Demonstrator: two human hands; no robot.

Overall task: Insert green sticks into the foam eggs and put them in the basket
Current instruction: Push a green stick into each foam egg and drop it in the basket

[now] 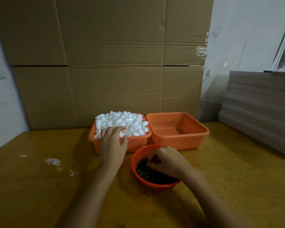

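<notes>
Fingers (113, 130) of the left hand (113, 146) curl down over the near edge of the foam eggs (122, 120), with the thumb lying lower, against the wall of the full basket (138, 142). Cannot tell whether an egg is actually enclosed.

Right hand (168, 160): fingers bunched and dipped into the green sticks (151, 176) in the red bowl (156, 185). Looks like a pinch, but the knuckles hide the tips, so whether a stick is held cannot be told.

Layout:
- Eggs are heaped above the rim of the full basket, at the back of the table (39, 186).
- The empty basket (187, 140) touches it on the right and has nothing in it.
- The bowl sits nearest the person, just in front of both baskets.

Judgement:
- Each hand works its own supply, probably so that egg and stick can be brought together in one motion.
- With the bowl close in, the thin sticks are easy to sort by touch.
- No stick is in any egg yet, and the task looks to be at its very start.

Also noted: white crumbs (53, 162) on the table to the left, a cardboard wall (105, 63) behind, and stacked boards (262, 99) to the right.
</notes>
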